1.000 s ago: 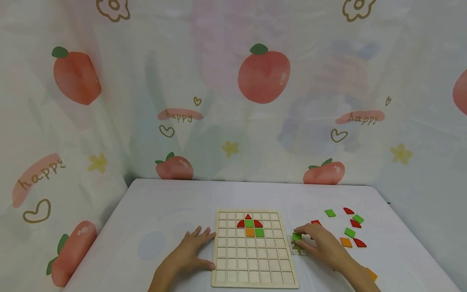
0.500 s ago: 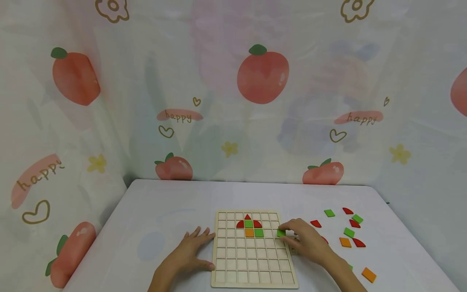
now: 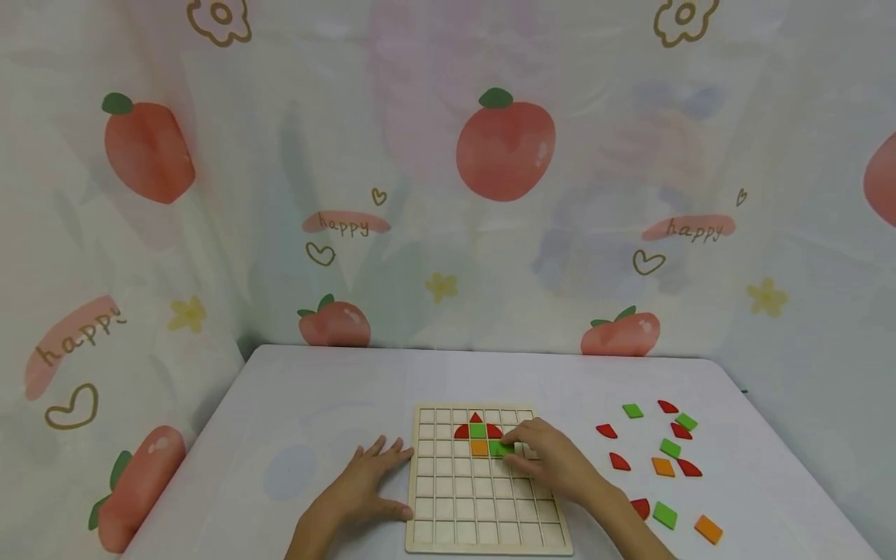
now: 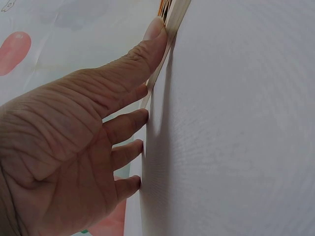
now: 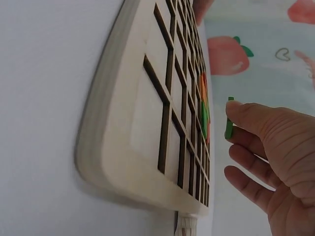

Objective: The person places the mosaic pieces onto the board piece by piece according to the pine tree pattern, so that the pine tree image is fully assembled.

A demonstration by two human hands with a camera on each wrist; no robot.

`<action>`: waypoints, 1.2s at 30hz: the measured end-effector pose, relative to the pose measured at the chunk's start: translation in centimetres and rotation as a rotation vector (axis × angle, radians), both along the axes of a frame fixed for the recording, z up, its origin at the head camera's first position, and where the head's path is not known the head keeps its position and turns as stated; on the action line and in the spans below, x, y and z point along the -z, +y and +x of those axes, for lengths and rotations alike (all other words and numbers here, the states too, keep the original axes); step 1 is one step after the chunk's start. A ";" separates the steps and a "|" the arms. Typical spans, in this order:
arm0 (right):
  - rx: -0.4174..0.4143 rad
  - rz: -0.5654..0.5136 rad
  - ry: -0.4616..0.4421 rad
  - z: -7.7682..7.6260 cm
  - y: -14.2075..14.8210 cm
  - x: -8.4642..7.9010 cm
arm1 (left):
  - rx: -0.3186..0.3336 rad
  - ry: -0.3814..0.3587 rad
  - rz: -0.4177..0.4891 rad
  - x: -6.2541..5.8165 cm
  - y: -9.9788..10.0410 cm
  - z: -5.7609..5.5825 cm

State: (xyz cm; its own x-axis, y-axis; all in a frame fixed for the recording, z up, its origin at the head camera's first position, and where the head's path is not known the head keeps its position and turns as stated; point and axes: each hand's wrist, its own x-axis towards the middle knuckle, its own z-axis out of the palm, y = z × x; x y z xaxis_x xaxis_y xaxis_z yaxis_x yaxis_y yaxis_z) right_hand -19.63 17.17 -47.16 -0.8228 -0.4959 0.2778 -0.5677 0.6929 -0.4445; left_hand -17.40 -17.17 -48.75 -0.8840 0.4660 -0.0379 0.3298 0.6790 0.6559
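My right hand [image 3: 553,460] pinches a green square tile [image 5: 229,120] between thumb and fingers, just above the wooden grid board [image 3: 465,537]. In the head view this tile overlaps a green square [image 3: 494,448] lying in the grid. An orange square [image 3: 479,448] sits left of that one; above them are another green square [image 3: 477,430], red quarter-circles on either side, and a red triangle [image 3: 476,418] on top. Along the board's left edge rests my left hand [image 3: 360,482], fingers spread, with thumb and fingertips touching the edge in the left wrist view [image 4: 64,132].
Loose tiles lie on the white table right of the board: red quarter-circles [image 3: 607,431], green squares [image 3: 665,515] and orange squares [image 3: 708,530]. A small patterned card [image 5: 187,225] shows beside the board's edge. A printed curtain [image 3: 406,155] hangs behind the table.
My right hand has carried the green square tile leftward from beside the board to over the grid, near the placed tiles. The left hand stays at the board's left edge.
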 end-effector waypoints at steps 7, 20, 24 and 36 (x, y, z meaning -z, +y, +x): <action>-0.062 0.033 0.055 -0.6 -2.2 0.3 | -0.005 -0.002 -0.001 0.0 0.0 0.0; -0.146 0.132 0.083 -2.1 -5.3 0.1 | 0.005 -0.012 -0.008 0.0 0.0 -0.1; -0.171 0.114 0.052 -2.3 -5.8 0.4 | 0.002 -0.011 -0.012 -0.1 0.0 -0.1; -0.241 0.052 0.037 -2.1 -6.3 0.6 | 0.003 -0.001 -0.011 -0.1 -0.1 0.0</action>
State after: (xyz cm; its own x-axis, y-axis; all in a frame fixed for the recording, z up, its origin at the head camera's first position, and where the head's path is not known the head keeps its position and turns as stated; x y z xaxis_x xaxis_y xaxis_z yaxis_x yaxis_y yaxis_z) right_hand -21.74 10.88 -47.77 -0.6687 -0.6912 0.2740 -0.7345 0.5569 -0.3876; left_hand -17.45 -17.22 -48.66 -0.8825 0.4683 -0.0443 0.3310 0.6851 0.6489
